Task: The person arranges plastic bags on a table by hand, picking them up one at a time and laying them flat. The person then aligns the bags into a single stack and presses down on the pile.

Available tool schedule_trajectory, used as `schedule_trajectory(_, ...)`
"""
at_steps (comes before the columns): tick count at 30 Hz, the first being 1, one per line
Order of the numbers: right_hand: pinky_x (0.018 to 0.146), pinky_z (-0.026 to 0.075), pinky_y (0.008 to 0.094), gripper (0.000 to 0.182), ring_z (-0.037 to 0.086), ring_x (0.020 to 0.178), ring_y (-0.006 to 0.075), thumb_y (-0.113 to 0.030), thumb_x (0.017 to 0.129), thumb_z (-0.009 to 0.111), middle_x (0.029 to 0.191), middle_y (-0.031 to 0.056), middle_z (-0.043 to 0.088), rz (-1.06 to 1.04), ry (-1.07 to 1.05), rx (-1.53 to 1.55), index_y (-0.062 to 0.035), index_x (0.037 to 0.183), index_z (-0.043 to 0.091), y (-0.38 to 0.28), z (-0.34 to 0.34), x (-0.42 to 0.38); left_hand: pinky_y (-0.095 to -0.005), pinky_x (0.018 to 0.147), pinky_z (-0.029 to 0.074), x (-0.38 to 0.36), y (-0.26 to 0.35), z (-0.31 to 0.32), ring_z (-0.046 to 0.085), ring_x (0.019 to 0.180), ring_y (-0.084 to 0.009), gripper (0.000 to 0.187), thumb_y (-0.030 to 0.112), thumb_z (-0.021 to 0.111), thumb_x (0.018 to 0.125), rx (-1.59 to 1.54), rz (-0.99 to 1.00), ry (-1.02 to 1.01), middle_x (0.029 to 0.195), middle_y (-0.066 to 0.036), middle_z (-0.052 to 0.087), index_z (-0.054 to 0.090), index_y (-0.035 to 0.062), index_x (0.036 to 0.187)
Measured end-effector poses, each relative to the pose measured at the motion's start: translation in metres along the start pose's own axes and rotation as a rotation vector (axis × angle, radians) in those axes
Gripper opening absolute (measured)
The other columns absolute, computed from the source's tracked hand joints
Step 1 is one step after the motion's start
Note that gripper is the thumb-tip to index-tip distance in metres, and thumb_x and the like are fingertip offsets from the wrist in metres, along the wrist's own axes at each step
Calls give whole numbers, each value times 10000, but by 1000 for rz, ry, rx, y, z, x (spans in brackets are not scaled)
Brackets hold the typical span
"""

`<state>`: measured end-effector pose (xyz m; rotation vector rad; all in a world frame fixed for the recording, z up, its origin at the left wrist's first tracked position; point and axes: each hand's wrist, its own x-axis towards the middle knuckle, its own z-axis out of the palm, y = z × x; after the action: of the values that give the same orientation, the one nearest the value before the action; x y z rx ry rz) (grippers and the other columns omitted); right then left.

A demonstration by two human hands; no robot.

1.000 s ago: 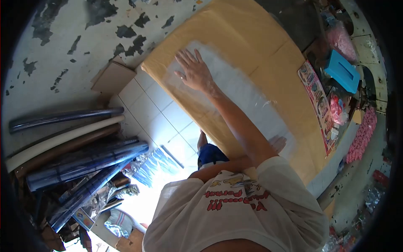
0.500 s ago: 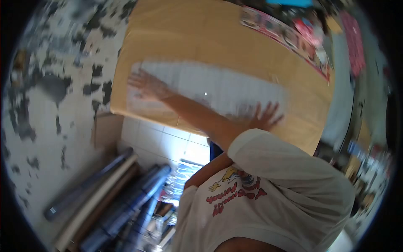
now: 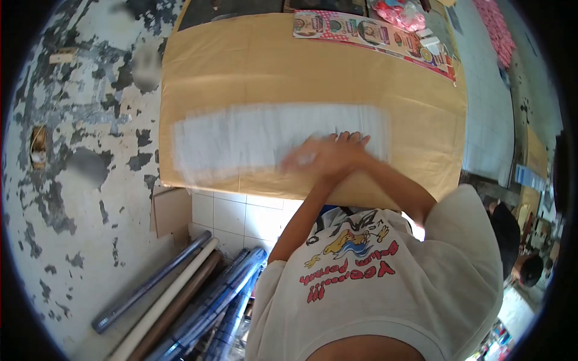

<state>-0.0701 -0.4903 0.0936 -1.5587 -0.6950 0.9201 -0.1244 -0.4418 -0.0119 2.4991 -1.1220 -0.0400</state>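
I am pressing both hands, left and right, open and flat, gripping nothing, on the clear sheet lying along the cardboard-covered bench, keeping palms flat to avoid creasing it.

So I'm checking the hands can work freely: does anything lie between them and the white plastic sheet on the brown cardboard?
Nothing visible does. Both hands, left hand and right hand, blurred, lie directly on the white plastic sheet atop the brown cardboard.
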Motion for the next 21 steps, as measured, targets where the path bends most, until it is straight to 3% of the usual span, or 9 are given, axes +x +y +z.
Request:
schedule_trajectory(2,1035,401,415,432,555,1199,298,-326,884,647,1275,180,607,228,737,-198,-18,1186,636,61,-59,-46,-514,980,344,-1,2,-9,462,1148,-292,849,623,649,701,-73,17,130,1213,-102,521,495,65,1322)
schedule_trajectory(3,1101,293,481,443,441,1293,343,-354,883,639,1318,193,549,-8,852,-791,-30,1184,615,101,-91,-71,-493,969,354,-3,5,-12,474,1116,-288,847,608,668,681,-109,28,195,1168,-113,530,510,38,1287)
schedule_trajectory(5,1112,285,496,454,429,1302,374,-327,900,627,1377,157,514,42,801,-1175,-66,1267,579,105,-92,-104,-473,972,364,1,7,-12,484,1095,-298,836,600,685,663,-165,16,196,1152,-133,535,518,6,1227)
schedule_trajectory(9,1058,312,504,531,449,1247,355,-393,885,630,1317,157,525,117,832,-1033,-60,1289,541,114,-64,-119,-450,959,390,1,-3,-7,496,1064,-311,815,583,724,620,-212,79,316,1090,-160,546,527,-25,1125)
schedule_trajectory(12,1039,326,491,537,450,1226,347,-386,879,646,1286,161,521,211,902,-1045,-49,1284,542,107,-58,-87,-444,950,404,1,-6,-7,500,1051,-318,815,596,742,591,-280,112,304,1052,-160,548,540,-22,1082)
schedule_trajectory(15,1021,327,497,526,470,1173,352,-418,882,632,1221,163,539,256,991,-1115,-71,1271,564,94,-41,-61,-461,942,402,-7,-9,-13,502,1040,-320,693,540,761,659,-313,81,196,1022,-146,545,560,0,1043)
schedule_trajectory(18,1009,324,497,507,480,1135,348,-443,888,614,1189,157,544,229,1027,-1135,-96,1258,585,91,-39,-59,-478,1024,355,-38,-27,-20,489,1115,-321,547,456,732,769,-294,-116,323,1114,-128,546,599,48,1109)
schedule_trajectory(20,1006,323,490,495,477,1127,341,-444,892,610,1189,151,536,240,1027,-1126,-105,1253,591,92,-39,-58,-539,1095,294,-74,-64,-17,446,1279,-340,424,393,658,852,101,-383,421,1335,-139,521,639,147,1197)
schedule_trajectory(21,1006,322,486,492,475,1127,337,-443,894,608,1190,149,532,260,1022,-1129,-109,1254,591,92,-39,-57,-550,1123,244,-91,-85,-36,387,1344,-338,456,403,630,871,55,-461,396,1421,-132,456,608,174,1265)
